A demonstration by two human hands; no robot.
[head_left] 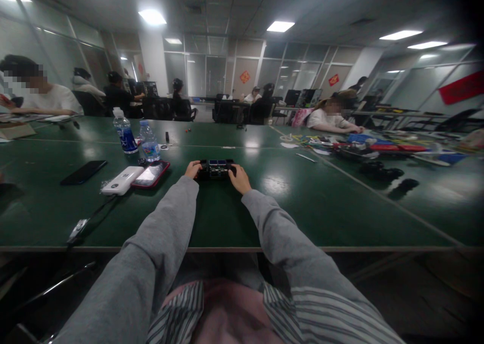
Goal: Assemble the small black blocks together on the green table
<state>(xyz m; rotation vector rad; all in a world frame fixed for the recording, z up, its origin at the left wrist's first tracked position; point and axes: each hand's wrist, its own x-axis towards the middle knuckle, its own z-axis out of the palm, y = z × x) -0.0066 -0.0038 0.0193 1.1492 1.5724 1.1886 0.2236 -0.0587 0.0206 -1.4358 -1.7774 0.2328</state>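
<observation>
A small black device (217,169) lies on the green table (227,218) in front of me. Two dark blue panels and some fine parts show on its top; its exact kind I cannot make out. My left hand (193,169) grips its left end, thumb on the near side. At the opposite end, the fingers of my right hand (240,179) are closed around the black side part. The undersides of both hands are hidden.
Left of me are two plastic bottles (124,132), a white power bank (123,181) with a cable, a red-edged phone (152,175) and a black phone (83,173). Tools and coloured parts (378,147) clutter the right side. A person (333,115) leans there; another (45,94) sits far left.
</observation>
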